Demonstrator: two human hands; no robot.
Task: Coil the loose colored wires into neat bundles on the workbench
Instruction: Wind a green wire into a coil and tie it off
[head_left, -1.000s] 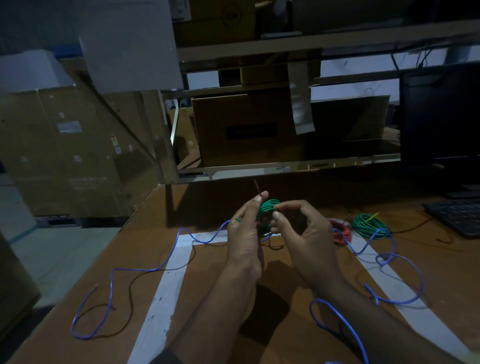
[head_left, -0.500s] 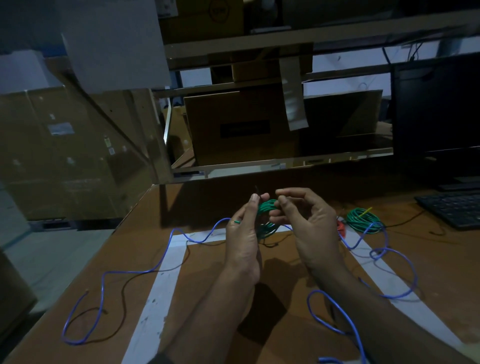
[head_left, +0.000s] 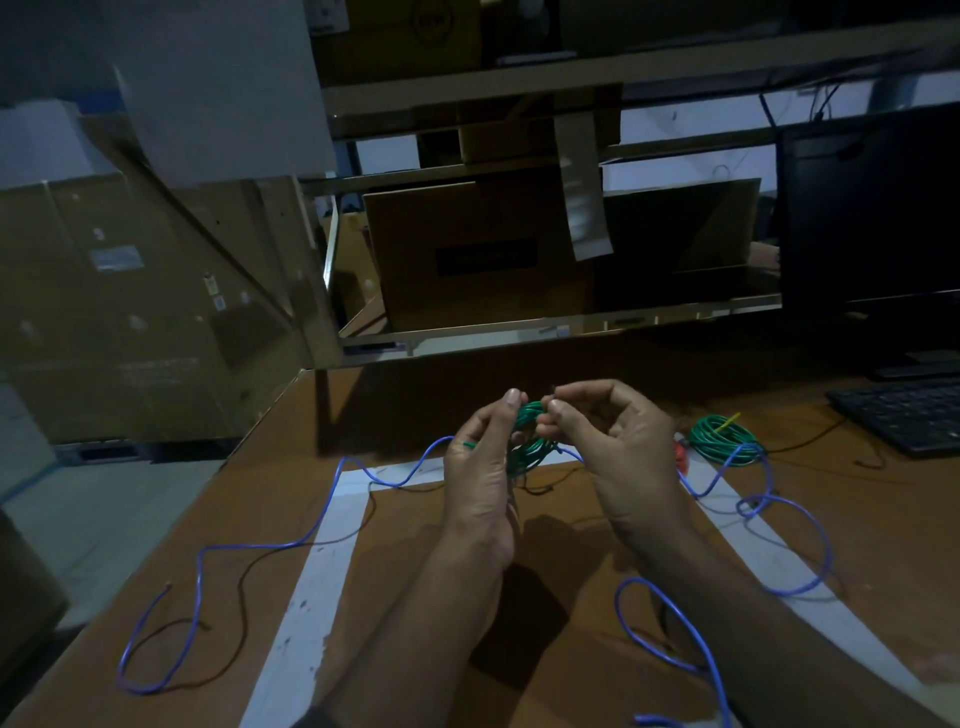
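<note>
A small coil of green wire (head_left: 531, 441) is held up above the brown workbench (head_left: 405, 519), between both hands. My left hand (head_left: 480, 478) grips the coil from the left, thumb up against its top. My right hand (head_left: 618, 441) pinches the wire's dark end at the top of the coil with thumb and forefinger. A long loose blue wire (head_left: 270, 545) snakes over the bench from the near left, behind the hands, to loops at the right (head_left: 779, 519). A second green coil (head_left: 719, 435) with a yellow end lies at the right, with a bit of red wire (head_left: 681, 453) next to it.
White tape lines (head_left: 306, 597) mark a rectangle on the bench. A black keyboard (head_left: 909, 410) and a dark monitor (head_left: 872, 218) stand at the right. Cardboard boxes (head_left: 467, 249) sit on a low shelf behind the bench. The bench's left edge drops to the floor.
The wire's dark end, which stuck up above the coil, has been brought down to the coil's top by my right hand. My left hand keeps its hold.
</note>
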